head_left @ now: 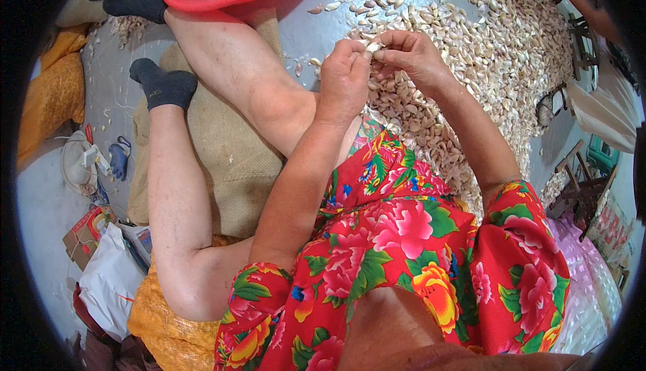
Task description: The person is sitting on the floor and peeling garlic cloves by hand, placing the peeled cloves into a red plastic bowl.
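Observation:
Above my lap, my left hand (344,78) and my right hand (412,61) meet, fingertips pinched together on a small pale garlic clove (372,47). The left fingers are curled, with the thumb up against the clove; the right thumb and forefinger grip it from the other side. Behind and beneath them spreads a large heap of loose garlic cloves (484,48), reaching to the right. A red plastic basin (239,1) holding some cloves or peel sits at the top, beyond my bare leg.
My legs lie over burlap sacking (229,182). Orange sacks (50,108), a blue glove (119,159) and a white bag (108,280) lie at left. Dark low frames (575,196) and a pinkish plastic sheet (579,277) are at right. Another person's arm (585,4) shows at top right.

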`<action>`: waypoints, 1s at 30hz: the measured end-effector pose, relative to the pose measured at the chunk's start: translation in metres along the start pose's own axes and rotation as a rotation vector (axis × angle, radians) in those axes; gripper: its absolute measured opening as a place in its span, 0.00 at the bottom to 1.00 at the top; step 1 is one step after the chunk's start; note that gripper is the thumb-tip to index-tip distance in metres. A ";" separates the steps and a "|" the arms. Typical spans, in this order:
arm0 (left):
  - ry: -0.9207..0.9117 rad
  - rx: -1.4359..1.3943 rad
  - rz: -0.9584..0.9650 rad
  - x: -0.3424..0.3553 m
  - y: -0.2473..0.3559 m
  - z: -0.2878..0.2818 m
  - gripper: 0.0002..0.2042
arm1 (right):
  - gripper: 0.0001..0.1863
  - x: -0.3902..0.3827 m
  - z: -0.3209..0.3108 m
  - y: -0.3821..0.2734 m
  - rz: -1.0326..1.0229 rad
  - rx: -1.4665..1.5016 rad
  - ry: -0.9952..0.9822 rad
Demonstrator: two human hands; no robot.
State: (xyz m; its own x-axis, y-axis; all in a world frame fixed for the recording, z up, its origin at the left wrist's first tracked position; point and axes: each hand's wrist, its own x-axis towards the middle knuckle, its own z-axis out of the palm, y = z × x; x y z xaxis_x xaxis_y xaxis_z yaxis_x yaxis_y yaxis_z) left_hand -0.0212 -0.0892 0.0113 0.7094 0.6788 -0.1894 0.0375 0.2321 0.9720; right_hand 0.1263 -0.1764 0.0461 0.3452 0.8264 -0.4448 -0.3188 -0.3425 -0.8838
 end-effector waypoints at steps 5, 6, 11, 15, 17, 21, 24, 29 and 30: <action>-0.076 0.137 -0.021 -0.003 0.001 -0.004 0.05 | 0.07 -0.006 0.006 0.001 -0.040 -0.061 0.063; -0.065 0.157 -0.021 -0.001 0.002 -0.004 0.04 | 0.06 -0.004 0.007 -0.001 -0.059 -0.094 0.075; -0.050 0.236 0.015 -0.005 0.010 0.000 0.06 | 0.09 -0.010 0.011 0.005 -0.062 -0.095 0.123; -0.062 0.087 -0.053 -0.007 0.017 0.001 0.07 | 0.11 -0.014 0.022 0.004 -0.236 -0.207 0.175; -0.065 -0.040 -0.134 -0.005 0.002 -0.004 0.08 | 0.12 -0.016 0.033 -0.006 -0.287 -0.291 0.198; -0.078 -0.285 -0.195 -0.005 -0.001 0.004 0.09 | 0.14 -0.019 0.036 -0.008 -0.501 -0.661 0.235; -0.085 -0.288 -0.161 -0.003 -0.002 0.007 0.10 | 0.17 -0.021 0.034 -0.010 -0.540 -0.724 0.217; -0.102 0.037 -0.136 -0.006 -0.004 0.000 0.10 | 0.20 -0.022 0.030 -0.016 -0.389 -0.656 0.163; -0.084 0.115 -0.040 -0.006 -0.002 0.002 0.10 | 0.20 -0.022 0.030 -0.015 -0.483 -0.754 0.152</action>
State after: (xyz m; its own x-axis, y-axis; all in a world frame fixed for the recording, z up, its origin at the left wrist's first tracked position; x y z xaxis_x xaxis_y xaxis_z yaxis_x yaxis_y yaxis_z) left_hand -0.0246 -0.0953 0.0104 0.7619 0.6090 -0.2206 0.1438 0.1731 0.9744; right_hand 0.0969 -0.1757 0.0737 0.4215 0.9063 0.0322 0.5349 -0.2197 -0.8159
